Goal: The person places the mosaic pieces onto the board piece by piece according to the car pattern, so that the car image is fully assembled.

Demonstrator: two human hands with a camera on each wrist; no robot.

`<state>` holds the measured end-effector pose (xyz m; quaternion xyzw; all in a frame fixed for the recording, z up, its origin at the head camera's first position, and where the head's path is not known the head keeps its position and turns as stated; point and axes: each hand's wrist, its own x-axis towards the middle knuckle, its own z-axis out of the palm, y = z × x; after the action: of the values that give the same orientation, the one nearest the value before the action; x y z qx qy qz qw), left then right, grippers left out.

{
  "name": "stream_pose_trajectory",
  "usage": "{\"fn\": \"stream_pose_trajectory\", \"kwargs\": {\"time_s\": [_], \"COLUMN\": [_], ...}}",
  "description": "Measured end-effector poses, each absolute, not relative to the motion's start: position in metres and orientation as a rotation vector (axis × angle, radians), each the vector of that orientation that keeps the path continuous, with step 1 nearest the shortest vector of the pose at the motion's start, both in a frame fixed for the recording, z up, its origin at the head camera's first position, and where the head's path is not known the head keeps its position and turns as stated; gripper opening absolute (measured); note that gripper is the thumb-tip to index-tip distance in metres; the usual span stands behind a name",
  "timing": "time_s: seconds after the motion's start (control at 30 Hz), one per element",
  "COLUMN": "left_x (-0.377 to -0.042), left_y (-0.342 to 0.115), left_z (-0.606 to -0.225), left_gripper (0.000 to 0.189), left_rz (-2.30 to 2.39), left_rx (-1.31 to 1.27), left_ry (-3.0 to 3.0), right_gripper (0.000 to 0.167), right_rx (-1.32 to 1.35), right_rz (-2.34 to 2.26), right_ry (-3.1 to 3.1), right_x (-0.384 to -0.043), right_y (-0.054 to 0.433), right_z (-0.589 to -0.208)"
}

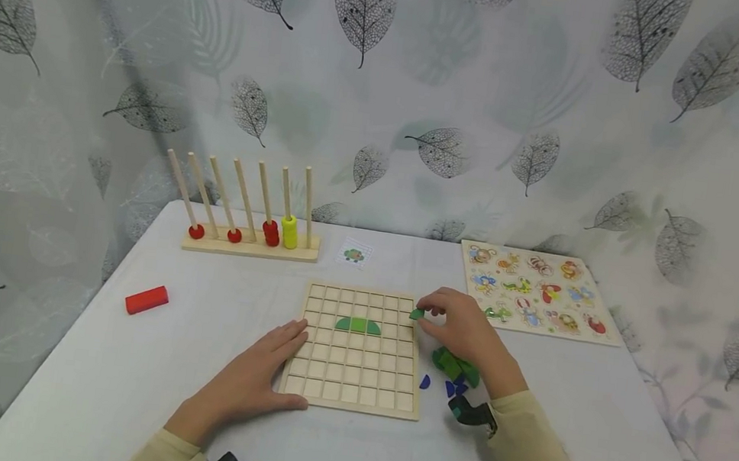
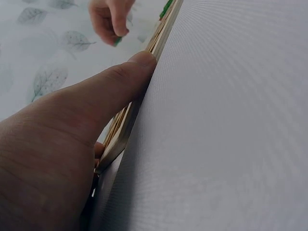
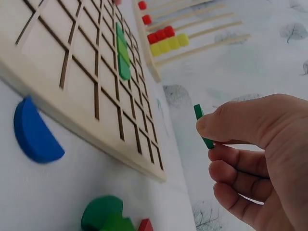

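Observation:
A wooden grid board (image 1: 355, 407) lies flat on the table. In one of its rows sit a light green square (image 1: 359, 324) and two darker green rounded pieces, one on each side. My left hand (image 1: 258, 371) rests at the board's near left corner, fingers along the left edge and thumb (image 2: 120, 77) against the near edge. Between thumb and fingertips my right hand (image 1: 464, 330) pinches a small green piece (image 3: 198, 113), held above the board's right edge. Below that hand lies a pile of green pieces (image 1: 453, 365), with several blue pieces (image 1: 425, 382) nearby.
At the back left stands a wooden peg rack (image 1: 249, 248) with red and yellow beads. Beside it lies a small picture card (image 1: 355, 253). An insect puzzle board (image 1: 535, 291) is at the back right. A red cylinder (image 1: 147, 300) lies on the left.

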<state>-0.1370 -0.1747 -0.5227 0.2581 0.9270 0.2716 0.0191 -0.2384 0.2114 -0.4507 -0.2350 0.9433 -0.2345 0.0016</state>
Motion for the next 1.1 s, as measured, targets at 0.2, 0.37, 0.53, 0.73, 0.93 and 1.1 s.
{"fn": "stream_pose_trajectory", "kwargs": {"time_s": [0.2, 0.37, 0.53, 0.73, 0.93, 1.1], "left_x": [-0.137, -0.138, -0.137, -0.137, -0.137, -0.137], "left_y": [-0.176, -0.176, -0.175, -0.176, -0.176, -0.176], "left_z": [-0.521, -0.522, -0.522, -0.523, -0.523, -0.523], "left_gripper": [0.113, 0.114, 0.113, 0.114, 0.113, 0.115], "left_rz": [0.850, 0.853, 0.849, 0.851, 0.851, 0.840], "left_rx": [0.811, 0.811, 0.800, 0.801, 0.810, 0.801], "left_ry": [2.869, 2.864, 2.857, 2.860, 2.870, 2.868], "right_gripper": [0.020, 0.019, 0.019, 0.018, 0.021, 0.021], "right_rx": [-0.828, -0.890, -0.923, -0.983, -0.995, -1.062], "right_rz": [-0.769, -0.819, -0.846, -0.853, -0.847, -0.834], "right_ry": [2.976, 2.949, 2.905, 2.895, 2.869, 2.852], "right_x": [-0.232, -0.225, -0.220, -0.220, -0.220, -0.221], "right_y": [0.199, 0.190, 0.180, 0.169, 0.159, 0.150], "right_z": [-0.444, -0.439, -0.437, -0.440, -0.443, -0.446]}}
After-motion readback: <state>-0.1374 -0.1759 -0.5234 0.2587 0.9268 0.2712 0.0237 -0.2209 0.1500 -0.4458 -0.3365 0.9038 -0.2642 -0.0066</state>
